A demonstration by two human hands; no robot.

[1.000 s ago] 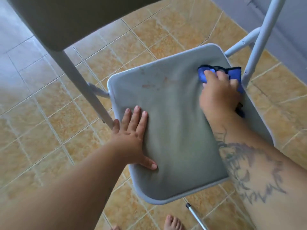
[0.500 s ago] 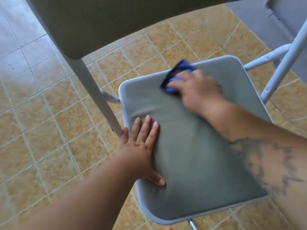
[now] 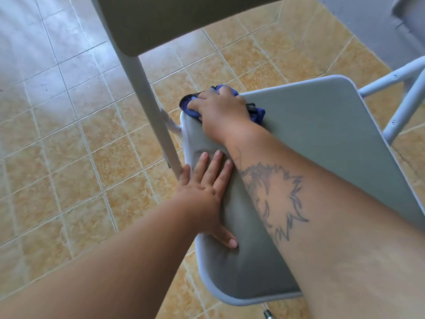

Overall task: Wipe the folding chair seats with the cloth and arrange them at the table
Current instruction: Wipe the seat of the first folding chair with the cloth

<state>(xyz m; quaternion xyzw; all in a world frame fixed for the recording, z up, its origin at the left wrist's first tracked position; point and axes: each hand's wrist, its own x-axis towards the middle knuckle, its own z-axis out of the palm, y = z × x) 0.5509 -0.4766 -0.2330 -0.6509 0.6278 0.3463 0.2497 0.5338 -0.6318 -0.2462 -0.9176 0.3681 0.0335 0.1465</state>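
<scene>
A grey folding chair seat point(image 3: 322, 125) fills the middle and right of the head view, with its backrest point(image 3: 174, 17) across the top. My right hand point(image 3: 220, 113) presses a bunched blue cloth point(image 3: 190, 104) onto the seat's far left corner, and the cloth hangs slightly over the edge. My left hand point(image 3: 204, 192) lies flat, fingers spread, on the seat's left edge beside the chair's frame tube point(image 3: 149, 104). My right forearm crosses over the seat and hides much of its middle.
Tan and pale floor tiles point(image 3: 69, 146) lie all around the chair. White frame bars point(image 3: 400, 97) rise at the right. A grey surface point(image 3: 368, 19) and the corner of another grey object point(image 3: 411, 10) show at the top right. A metal tube end point(image 3: 268, 314) pokes out below the seat.
My right hand has swept the blue cloth from the seat's far right corner across to its far left corner. My left hand stays flat on the left edge. The view has shifted closer.
</scene>
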